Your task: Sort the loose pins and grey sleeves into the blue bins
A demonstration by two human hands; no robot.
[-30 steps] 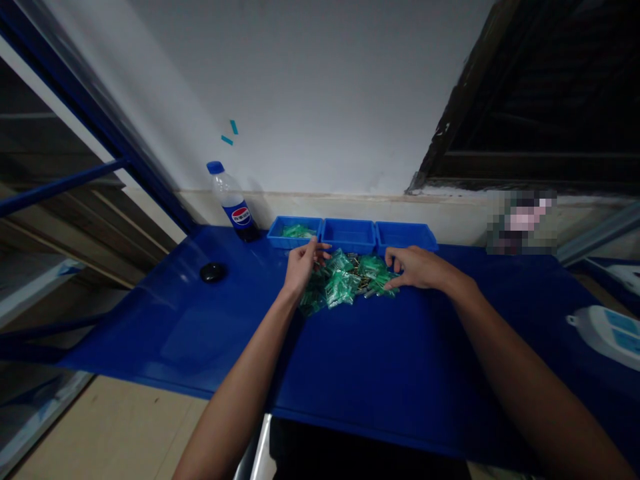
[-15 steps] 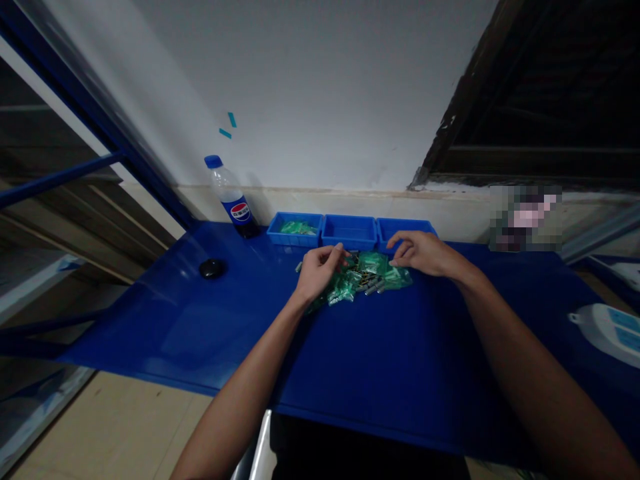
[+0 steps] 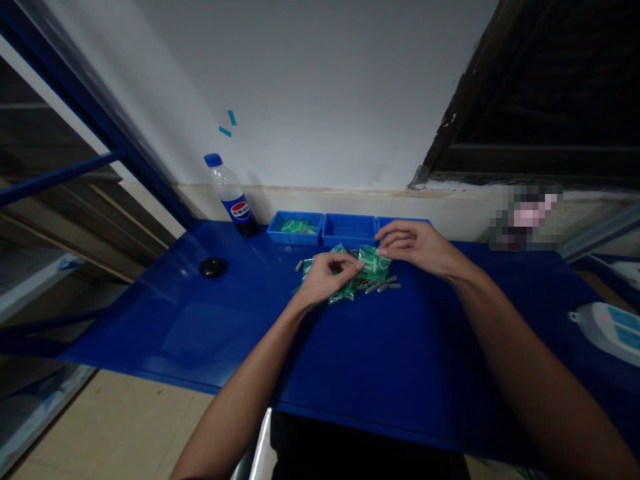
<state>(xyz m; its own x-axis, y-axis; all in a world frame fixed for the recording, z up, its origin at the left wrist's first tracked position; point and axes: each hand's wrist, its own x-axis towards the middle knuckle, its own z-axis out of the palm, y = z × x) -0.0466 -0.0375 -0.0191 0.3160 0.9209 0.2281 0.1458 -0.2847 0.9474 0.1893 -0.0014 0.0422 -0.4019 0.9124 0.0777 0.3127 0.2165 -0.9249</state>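
Observation:
A heap of small green plastic bags (image 3: 345, 288) and short grey metal cylinders (image 3: 383, 287) lies on the blue table. My right hand (image 3: 423, 248) reaches in from the right, its thumb and fingertips closed on the edge of a green plastic bag (image 3: 374, 265). My left hand (image 3: 325, 279) is over the left part of the heap. Its thumb and forefinger are pinched together at the left edge of that bag; what lies between them is too small to make out.
Behind the heap stand three blue trays: the left tray (image 3: 271, 230) holds green bags, the middle tray (image 3: 350, 241) appears bare, the right tray (image 3: 400, 221) is partly hidden. A cola bottle (image 3: 239, 212), a black round object (image 3: 212, 268) and a white device (image 3: 607, 330) are also on the table (image 3: 210, 340).
My right hand has moved left and closed on a green bag. A bag has left the heap's right side, baring grey cylinders. My left hand has shifted slightly right and nearer me.

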